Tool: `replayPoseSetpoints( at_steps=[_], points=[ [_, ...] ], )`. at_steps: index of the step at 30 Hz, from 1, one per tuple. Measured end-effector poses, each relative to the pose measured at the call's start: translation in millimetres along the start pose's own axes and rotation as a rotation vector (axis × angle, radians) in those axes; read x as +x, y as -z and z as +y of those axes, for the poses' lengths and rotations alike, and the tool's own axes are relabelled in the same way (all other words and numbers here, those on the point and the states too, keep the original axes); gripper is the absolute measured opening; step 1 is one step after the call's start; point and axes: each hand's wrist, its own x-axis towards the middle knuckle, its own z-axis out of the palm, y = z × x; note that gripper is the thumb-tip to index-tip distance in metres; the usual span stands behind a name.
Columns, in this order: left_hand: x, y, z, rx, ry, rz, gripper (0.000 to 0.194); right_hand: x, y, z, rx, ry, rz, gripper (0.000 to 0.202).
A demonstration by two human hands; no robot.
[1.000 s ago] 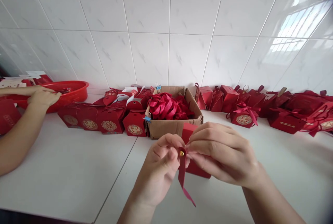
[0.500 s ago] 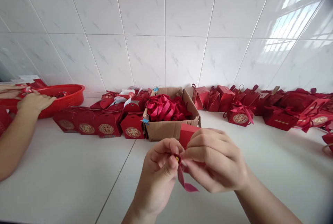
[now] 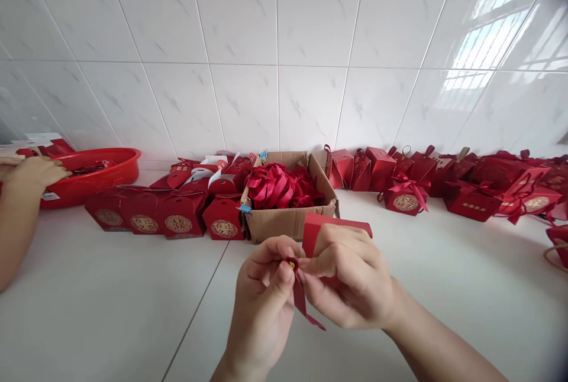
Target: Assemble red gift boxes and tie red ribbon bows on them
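My left hand (image 3: 261, 305) pinches a dark red ribbon (image 3: 300, 299) between thumb and fingers. At the pinch the ribbon curls around a small gold-coloured bit, too small to make out. My right hand (image 3: 352, 278) is closed on the same ribbon just to the right, fingertips close to the left thumb. One ribbon end hangs below both hands. Behind my right hand shows a plain red paper box (image 3: 314, 229), mostly covered by the fingers. Just beyond is an open cardboard box (image 3: 288, 225) with a heap of red ribbons (image 3: 277, 187).
Red gift boxes with gold emblems (image 3: 180, 223) stand left of the cardboard box. More red boxes, some with bows (image 3: 406, 196), line the tiled wall on the right. At far left another person's hand (image 3: 38, 172) is at a red plastic basin (image 3: 128, 163).
My hands have shifted slightly left in view, both still on the ribbon; its hanging end now points more downward. The other person's hands have moved left, towards the basin's near side.
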Motion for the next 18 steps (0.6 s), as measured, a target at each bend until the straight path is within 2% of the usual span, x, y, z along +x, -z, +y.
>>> replayPoseSetpoints(
  at_steps=[4,8,10,14,18],
  points=[
    [5.2,7.6,4.9,0.169,-0.160,0.042,0.014,2.3,1.8,0.7,0.067,-0.107,-0.071,0.013],
    [11.8,24.2,5.9,0.371,-0.444,-0.050,0.005,1.9,-1.1,-2.6,0.189,-0.205,-0.065,0.028],
    [14.0,31.7,7.1,0.483,-0.553,-0.082,0.010,1.0,-3.2,-4.7,0.267,-0.239,-0.062,0.029],
    [13.7,38.8,12.1,0.650,-0.667,-0.100,0.019,-0.4,-5.3,-5.7,0.305,-0.256,-0.018,0.027],
    [9.6,37.6,17.1,0.705,-0.703,-0.151,0.014,-0.4,-4.2,-3.6,0.391,-0.204,-0.005,0.029]
  ],
)
